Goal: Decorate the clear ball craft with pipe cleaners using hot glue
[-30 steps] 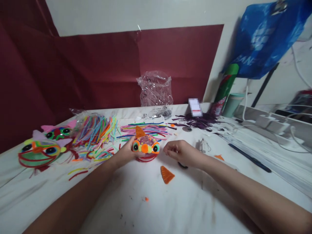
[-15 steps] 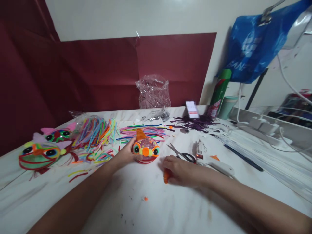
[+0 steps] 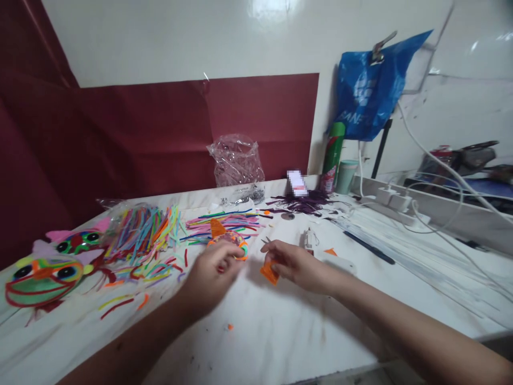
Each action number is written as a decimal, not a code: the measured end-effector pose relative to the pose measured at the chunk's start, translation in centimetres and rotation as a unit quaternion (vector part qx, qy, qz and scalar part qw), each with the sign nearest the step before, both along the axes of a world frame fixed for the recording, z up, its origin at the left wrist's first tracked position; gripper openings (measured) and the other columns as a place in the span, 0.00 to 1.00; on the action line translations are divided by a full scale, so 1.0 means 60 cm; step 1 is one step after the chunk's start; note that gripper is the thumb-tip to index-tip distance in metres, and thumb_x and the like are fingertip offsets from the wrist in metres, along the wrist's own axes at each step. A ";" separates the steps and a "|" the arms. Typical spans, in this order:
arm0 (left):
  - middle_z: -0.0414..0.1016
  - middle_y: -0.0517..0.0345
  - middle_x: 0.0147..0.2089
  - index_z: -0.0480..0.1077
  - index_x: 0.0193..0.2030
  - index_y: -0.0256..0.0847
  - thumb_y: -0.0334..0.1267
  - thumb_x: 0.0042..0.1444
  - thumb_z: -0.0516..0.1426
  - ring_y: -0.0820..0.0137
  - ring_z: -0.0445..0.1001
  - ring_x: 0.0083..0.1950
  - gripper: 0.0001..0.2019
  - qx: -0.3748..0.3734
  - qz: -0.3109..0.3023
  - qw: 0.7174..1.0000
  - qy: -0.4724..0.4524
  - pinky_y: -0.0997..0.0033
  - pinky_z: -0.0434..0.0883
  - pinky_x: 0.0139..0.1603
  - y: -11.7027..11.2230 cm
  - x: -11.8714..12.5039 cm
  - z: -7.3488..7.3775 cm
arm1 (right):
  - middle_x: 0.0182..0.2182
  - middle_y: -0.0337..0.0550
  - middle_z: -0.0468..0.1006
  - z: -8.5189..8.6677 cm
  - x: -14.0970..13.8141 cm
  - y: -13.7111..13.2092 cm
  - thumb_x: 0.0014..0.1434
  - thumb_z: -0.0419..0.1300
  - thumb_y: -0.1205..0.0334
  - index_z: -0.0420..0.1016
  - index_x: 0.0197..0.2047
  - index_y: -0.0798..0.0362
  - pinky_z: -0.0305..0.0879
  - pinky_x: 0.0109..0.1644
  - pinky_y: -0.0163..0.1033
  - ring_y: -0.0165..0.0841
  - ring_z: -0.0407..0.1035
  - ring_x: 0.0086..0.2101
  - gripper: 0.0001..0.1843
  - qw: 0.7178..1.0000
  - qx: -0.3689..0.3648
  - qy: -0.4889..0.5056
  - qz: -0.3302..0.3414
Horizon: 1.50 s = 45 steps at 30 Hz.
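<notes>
My left hand (image 3: 210, 272) is closed over a small round craft face (image 3: 230, 241) made of coloured pipe cleaners, with an orange pointed ear on top; the hand hides most of it. My right hand (image 3: 294, 263) pinches a second orange pointed ear piece (image 3: 269, 272) just right of the craft face, a little above the white table (image 3: 272, 342). The two hands are close together near the table's middle.
Two finished pipe-cleaner faces (image 3: 42, 272) lie at the left beside heaps of coloured pipe-cleaner pieces (image 3: 144, 235). A glue gun (image 3: 308, 239) lies behind my right hand. A clear plastic bag (image 3: 236, 160), purple scraps (image 3: 304, 203), a green can (image 3: 334, 155) and power strips (image 3: 395, 202) stand at the back.
My right hand has picked the orange ear piece off the table and raised it toward the craft face. My left hand has shifted over the top of the face. The view has panned right.
</notes>
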<state>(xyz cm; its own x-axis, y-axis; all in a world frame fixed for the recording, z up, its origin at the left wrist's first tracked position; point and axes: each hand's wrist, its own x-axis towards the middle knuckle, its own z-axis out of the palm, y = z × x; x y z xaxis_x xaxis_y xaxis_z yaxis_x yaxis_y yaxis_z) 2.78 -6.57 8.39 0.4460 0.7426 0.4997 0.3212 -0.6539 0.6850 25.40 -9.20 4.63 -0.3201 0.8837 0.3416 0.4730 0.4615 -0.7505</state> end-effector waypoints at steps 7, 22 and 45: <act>0.68 0.61 0.27 0.66 0.28 0.39 0.30 0.45 0.55 0.69 0.67 0.31 0.02 -0.179 -0.031 0.978 0.103 0.70 0.62 0.33 -0.049 0.058 -0.039 | 0.33 0.42 0.75 0.013 -0.027 -0.068 0.57 0.54 0.73 0.62 0.42 0.52 0.66 0.35 0.35 0.30 0.69 0.31 0.10 0.997 0.043 -0.060 0.038; 0.68 0.63 0.22 0.66 0.27 0.37 0.31 0.38 0.58 0.78 0.60 0.21 0.07 -0.438 -0.123 0.884 -0.108 0.73 0.56 0.25 -0.056 0.123 -0.118 | 0.33 0.50 0.77 -0.068 0.170 -0.021 0.51 0.56 0.70 0.73 0.34 0.54 0.61 0.44 0.45 0.43 0.69 0.38 0.07 0.875 0.095 -0.392 -0.269; 0.64 0.64 0.22 0.66 0.30 0.36 0.47 0.45 0.61 0.79 0.57 0.20 0.15 -0.444 -0.112 0.864 -0.211 0.73 0.50 0.25 -0.043 0.103 -0.120 | 0.36 0.45 0.82 -0.072 0.133 -0.089 0.56 0.53 0.54 0.74 0.40 0.50 0.73 0.35 0.40 0.43 0.76 0.37 0.14 0.955 0.094 -0.073 -0.270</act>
